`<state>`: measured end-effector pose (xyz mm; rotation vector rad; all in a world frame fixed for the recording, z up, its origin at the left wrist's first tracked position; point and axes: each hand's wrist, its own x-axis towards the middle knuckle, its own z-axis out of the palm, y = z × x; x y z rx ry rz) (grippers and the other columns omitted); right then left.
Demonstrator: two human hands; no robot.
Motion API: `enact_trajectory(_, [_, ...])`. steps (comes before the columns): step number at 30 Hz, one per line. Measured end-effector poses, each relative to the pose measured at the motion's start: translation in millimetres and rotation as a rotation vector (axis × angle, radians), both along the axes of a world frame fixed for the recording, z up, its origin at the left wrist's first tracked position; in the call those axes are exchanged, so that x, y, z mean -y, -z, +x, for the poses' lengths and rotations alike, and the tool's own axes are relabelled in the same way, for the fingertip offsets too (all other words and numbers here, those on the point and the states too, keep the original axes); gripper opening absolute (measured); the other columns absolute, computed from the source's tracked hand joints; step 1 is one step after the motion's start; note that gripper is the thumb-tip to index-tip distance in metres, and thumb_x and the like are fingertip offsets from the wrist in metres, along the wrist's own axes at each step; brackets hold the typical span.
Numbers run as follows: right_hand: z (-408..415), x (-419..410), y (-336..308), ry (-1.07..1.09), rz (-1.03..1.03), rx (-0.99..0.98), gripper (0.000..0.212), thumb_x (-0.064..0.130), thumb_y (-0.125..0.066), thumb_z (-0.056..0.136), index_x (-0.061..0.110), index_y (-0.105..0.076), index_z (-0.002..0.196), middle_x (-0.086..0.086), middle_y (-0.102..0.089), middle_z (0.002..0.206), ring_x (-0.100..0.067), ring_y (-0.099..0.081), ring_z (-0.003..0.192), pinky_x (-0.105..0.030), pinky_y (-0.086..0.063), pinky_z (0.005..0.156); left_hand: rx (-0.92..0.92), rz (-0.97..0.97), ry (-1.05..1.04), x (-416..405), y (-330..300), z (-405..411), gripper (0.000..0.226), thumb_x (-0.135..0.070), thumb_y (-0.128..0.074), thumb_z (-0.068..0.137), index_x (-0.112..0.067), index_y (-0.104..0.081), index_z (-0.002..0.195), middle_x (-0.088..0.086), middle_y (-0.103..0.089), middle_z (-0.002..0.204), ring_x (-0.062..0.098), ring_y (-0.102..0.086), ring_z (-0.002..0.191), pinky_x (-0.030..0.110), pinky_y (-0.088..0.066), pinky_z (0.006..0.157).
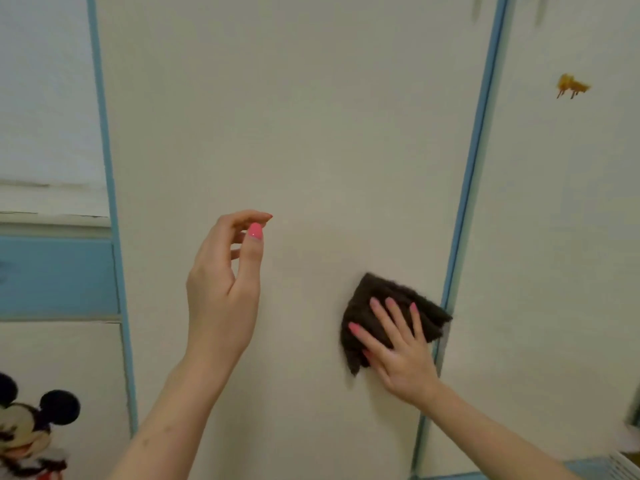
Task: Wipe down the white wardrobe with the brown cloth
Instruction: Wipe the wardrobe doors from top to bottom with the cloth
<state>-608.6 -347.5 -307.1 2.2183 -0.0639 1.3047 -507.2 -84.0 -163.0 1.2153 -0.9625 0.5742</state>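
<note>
Head view: white wardrobe (pixel 287 133) fills the frame, cream door panels with light blue edge strips. Right hand (pixel 398 351) lies flat on the brown cloth (pixel 377 299), fingers straight and spread, pressing it against the middle door, low and just beside the blue strip (pixel 471 188) on the door's right edge. Cloth is bunched, its right corner touching that strip. Left hand (pixel 225 289) is raised in front of the same door, well apart from the cloth, grip empty; fingers loosely curled, thumb near the index tip, nothing pinched. Pink nail polish on both hands. Orange-yellow smear (pixel 571 85) sits high on the right door panel, with small drips below it. Left of the wardrobe: a blue drawer front (pixel 55 275), and a cartoon mouse sticker (pixel 27 434) at the bottom left corner.
</note>
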Motion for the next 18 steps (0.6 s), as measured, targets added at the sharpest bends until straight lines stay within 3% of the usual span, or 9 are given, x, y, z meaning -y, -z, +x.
enact_trajectory(3, [-26.8, 22.2, 74.8, 0.109, -0.377, -0.339, 0.057, 0.027, -0.033, 0.097, 0.035, -0.02, 0.152, -0.003, -0.033, 0.151, -0.026, -0.016, 0.147, -0.051, 0.003, 0.122, -0.016, 0.026, 0.001, -3.2, 13.3, 3.3, 0.018, -0.036, -0.039, 0.094, -0.045, -0.055, 0.097, -0.02, -0.063, 0.105, 0.008, -0.06, 0.099, 0.006, -0.038, 0.077])
enact_trajectory(6, [-28.9, 27.1, 58.2, 0.085, -0.589, -0.454, 0.076, 0.027, -0.053, 0.085, 0.034, -0.02, 0.152, 0.001, -0.021, 0.158, -0.024, -0.013, 0.148, -0.051, 0.005, 0.122, -0.031, 0.019, -0.015, -8.1, 19.3, 6.7, 0.018, -0.037, -0.039, 0.093, -0.044, -0.055, 0.098, -0.021, -0.063, 0.105, 0.008, -0.06, 0.099, 0.006, -0.038, 0.077])
enact_trajectory(9, [-9.4, 10.5, -16.7, -0.018, -0.415, -0.235, 0.069, 0.024, -0.051, 0.089, 0.032, -0.024, 0.151, -0.004, -0.016, 0.16, -0.024, -0.015, 0.149, -0.053, -0.003, 0.121, -0.033, 0.003, -0.026, -10.5, 18.8, 6.9, 0.019, -0.035, -0.039, 0.094, -0.045, -0.054, 0.097, -0.02, -0.063, 0.105, 0.009, -0.06, 0.098, 0.007, -0.039, 0.076])
enact_trajectory(12, [29.2, -21.9, -84.8, -0.017, 0.014, 0.246, 0.049, 0.03, -0.043, 0.101, 0.029, -0.033, 0.149, -0.014, -0.023, 0.158, -0.031, -0.017, 0.149, -0.055, -0.008, 0.12, -0.032, -0.014, -0.035, -10.8, 18.8, 4.4, 0.018, -0.036, -0.039, 0.094, -0.046, -0.053, 0.097, -0.02, -0.063, 0.104, 0.009, -0.06, 0.098, 0.007, -0.039, 0.076])
enact_trajectory(14, [57.5, -49.9, -89.5, -0.026, 0.253, 0.428, 0.047, 0.032, -0.038, 0.103, 0.025, -0.033, 0.149, -0.017, -0.023, 0.157, -0.034, -0.013, 0.149, -0.054, -0.004, 0.121, -0.034, -0.011, -0.044, -12.4, 21.2, 4.0, 0.018, -0.036, -0.039, 0.094, -0.046, -0.053, 0.097, -0.02, -0.063, 0.104, 0.009, -0.06, 0.097, 0.007, -0.038, 0.076])
enact_trajectory(16, [75.5, -71.1, -53.7, -0.067, 0.228, 0.369, 0.05, 0.031, -0.042, 0.101, 0.026, -0.032, 0.149, -0.014, -0.02, 0.159, -0.033, -0.011, 0.15, -0.054, -0.003, 0.12, -0.041, -0.01, -0.053, -14.6, 23.3, 5.7, 0.018, -0.035, -0.039, 0.094, -0.046, -0.053, 0.097, -0.02, -0.062, 0.104, 0.009, -0.06, 0.097, 0.008, -0.039, 0.077])
enact_trajectory(18, [74.2, -79.4, -1.4, -0.103, -0.032, 0.067, 0.058, 0.028, -0.054, 0.093, 0.028, -0.036, 0.148, -0.008, -0.018, 0.16, -0.029, -0.013, 0.15, -0.052, -0.004, 0.121, -0.056, -0.007, -0.064, -18.2, 25.5, 7.7, 0.017, -0.033, -0.04, 0.095, -0.044, -0.053, 0.098, -0.019, -0.063, 0.105, 0.01, -0.06, 0.097, 0.01, -0.039, 0.078])
